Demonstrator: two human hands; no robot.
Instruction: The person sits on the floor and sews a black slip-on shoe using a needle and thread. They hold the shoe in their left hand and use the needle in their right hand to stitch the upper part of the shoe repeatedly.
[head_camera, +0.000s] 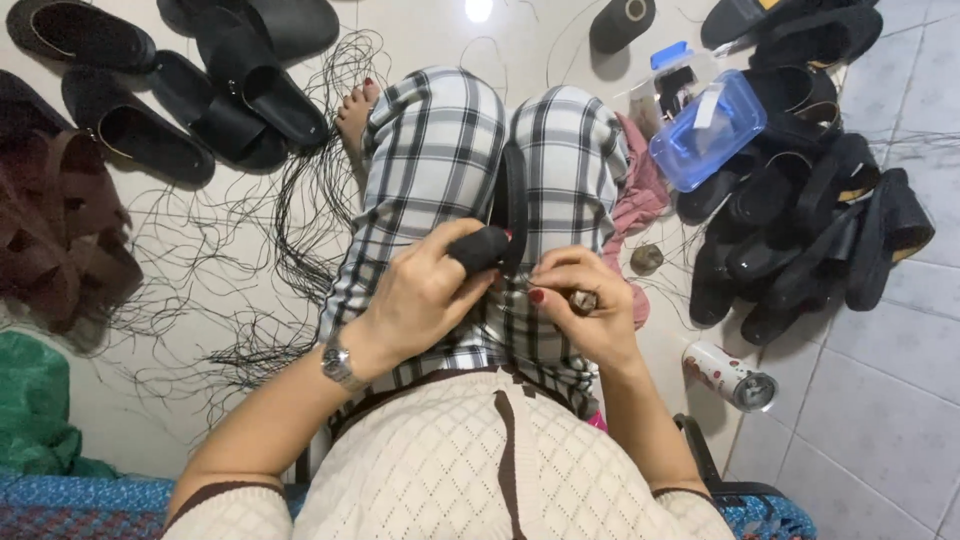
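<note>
I sit with my knees up in black-and-white checked trousers. A black sandal stands on edge between my thighs. My left hand, with a wristwatch and a black cover on one finger, grips the sandal's near end. Just to the right, my right hand pinches at the sandal's edge, fingers closed around a small tool that I cannot make out. Both hands touch the sandal over my lap.
Black sandals lie at the top left and in a heap at the right. Brown sandals sit at the left. Loose black thread spreads over the floor. A blue plastic box, a thread spool, a can.
</note>
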